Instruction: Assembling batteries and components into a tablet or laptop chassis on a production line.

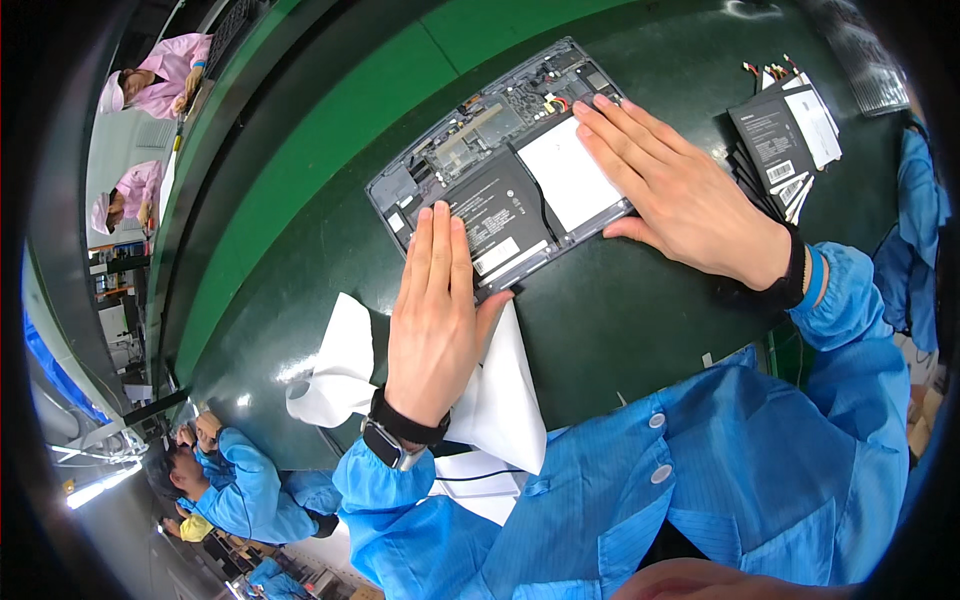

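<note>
An opened laptop base (480, 135) lies on the green bench with its circuit board showing along the far side. Along its near side sits a flat black battery (497, 212) with a white panel (570, 175) on its right part. My left hand (432, 310) lies with fingers stretched over the left end of the battery, thumb at the laptop's near edge. Flat across the right end rests my right hand (690, 195), its fingertips near the coloured wires (555, 103) and its thumb by the near corner. Neither hand grasps anything.
Several loose batteries (775, 145) with wire leads are piled to the right, near clear plastic trays (865, 60). Curled white sheets (340, 365) lie by my left wrist. A green raised strip (330, 150) borders the bench's far side. Other people work at the left, one in blue (250, 480).
</note>
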{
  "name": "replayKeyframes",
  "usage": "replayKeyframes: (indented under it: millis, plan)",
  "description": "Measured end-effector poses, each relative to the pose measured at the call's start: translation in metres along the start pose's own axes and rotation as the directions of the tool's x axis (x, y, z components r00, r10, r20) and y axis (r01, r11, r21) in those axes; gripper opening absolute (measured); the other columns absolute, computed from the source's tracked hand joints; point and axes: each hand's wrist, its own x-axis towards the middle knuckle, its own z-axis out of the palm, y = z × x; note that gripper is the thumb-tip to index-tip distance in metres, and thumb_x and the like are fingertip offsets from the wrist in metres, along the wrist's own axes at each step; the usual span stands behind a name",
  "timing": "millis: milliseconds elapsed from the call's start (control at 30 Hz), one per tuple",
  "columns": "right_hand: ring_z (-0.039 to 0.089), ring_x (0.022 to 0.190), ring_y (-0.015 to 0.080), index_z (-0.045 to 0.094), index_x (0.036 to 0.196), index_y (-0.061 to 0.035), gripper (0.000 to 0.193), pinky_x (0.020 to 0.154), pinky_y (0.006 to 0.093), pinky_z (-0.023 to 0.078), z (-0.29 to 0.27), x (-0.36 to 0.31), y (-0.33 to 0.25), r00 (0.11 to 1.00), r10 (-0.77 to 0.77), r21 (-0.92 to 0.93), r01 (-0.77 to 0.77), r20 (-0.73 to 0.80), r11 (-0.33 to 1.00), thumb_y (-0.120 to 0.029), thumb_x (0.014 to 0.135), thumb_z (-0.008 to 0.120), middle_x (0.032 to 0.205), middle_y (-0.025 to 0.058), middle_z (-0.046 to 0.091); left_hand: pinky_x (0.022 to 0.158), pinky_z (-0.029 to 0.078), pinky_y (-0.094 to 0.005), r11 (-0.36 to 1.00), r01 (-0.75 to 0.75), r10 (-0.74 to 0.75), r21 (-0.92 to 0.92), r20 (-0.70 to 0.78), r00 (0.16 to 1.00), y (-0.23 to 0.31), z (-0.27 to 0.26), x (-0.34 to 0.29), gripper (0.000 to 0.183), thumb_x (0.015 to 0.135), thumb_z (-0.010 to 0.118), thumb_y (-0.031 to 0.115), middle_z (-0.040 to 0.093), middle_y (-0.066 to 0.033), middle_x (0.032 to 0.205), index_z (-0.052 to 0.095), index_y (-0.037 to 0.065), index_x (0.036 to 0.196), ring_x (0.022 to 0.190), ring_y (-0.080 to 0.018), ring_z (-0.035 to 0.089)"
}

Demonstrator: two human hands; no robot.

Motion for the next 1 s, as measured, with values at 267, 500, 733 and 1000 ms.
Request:
replayKeyframes:
  millis: [267, 500, 733, 1000]
  plan:
    - [0.036, 0.151, 0.0328, 0.043, 0.150, 0.0089, 0.074, 0.126, 0.0417, 0.028, 0.012, 0.017, -0.016, 0.983, -0.184, 0.034, 0.184, -0.019, 0.982, -0.031, 0.093, 0.069, 0.161, 0.0196, 0.041, 0.123, 0.033, -0.0436, 0.975, -0.219, 0.217, -0.026, -0.072, 0.974, 0.027, 0.016, 0.037, 0.074, 0.086, 0.078, 0.016, 0.040, -0.0306, 0.156, 0.044, -0.012, 0.147, 0.150, -0.0416, 0.035]
    - [0.050, 0.143, 0.0301, 0.056, 0.142, 0.0050, 0.060, 0.122, 0.0406, 0.038, 0.010, 0.006, -0.011, 0.953, -0.301, -0.178, 0.293, -0.023, 0.940, -0.022, 0.089, 0.063, 0.150, 0.0163, 0.055, 0.114, 0.045, -0.0422, 0.977, -0.195, 0.201, 0.083, -0.074, 0.977, 0.030, 0.013, 0.022, 0.064, 0.086, 0.073, 0.006, 0.048, -0.0212, 0.155, 0.051, -0.008, 0.144, 0.146, -0.0358, 0.044]
    - [0.049, 0.143, 0.0280, 0.058, 0.140, 0.0025, 0.050, 0.123, 0.0397, 0.038, 0.002, -0.005, 0.005, 0.955, -0.287, 0.000, 0.288, -0.078, 0.958, -0.012, 0.091, 0.056, 0.151, 0.0117, 0.056, 0.116, 0.044, -0.0461, 0.980, -0.154, 0.152, 0.125, 0.031, 0.988, 0.014, -0.009, -0.009, 0.066, 0.086, 0.069, -0.001, 0.048, -0.0217, 0.155, 0.048, -0.007, 0.148, 0.146, -0.0363, 0.045]
    - [0.044, 0.147, 0.0288, 0.056, 0.141, 0.0033, 0.055, 0.125, 0.0406, 0.034, 0.004, 0.000, -0.003, 0.953, -0.299, 0.096, 0.302, -0.044, 0.949, -0.020, 0.092, 0.064, 0.153, 0.0126, 0.052, 0.120, 0.038, -0.0467, 0.978, -0.201, 0.201, -0.062, -0.007, 0.980, 0.036, 0.006, 0.019, 0.073, 0.083, 0.075, 0.004, 0.043, -0.0274, 0.156, 0.045, -0.010, 0.148, 0.150, -0.0399, 0.038]
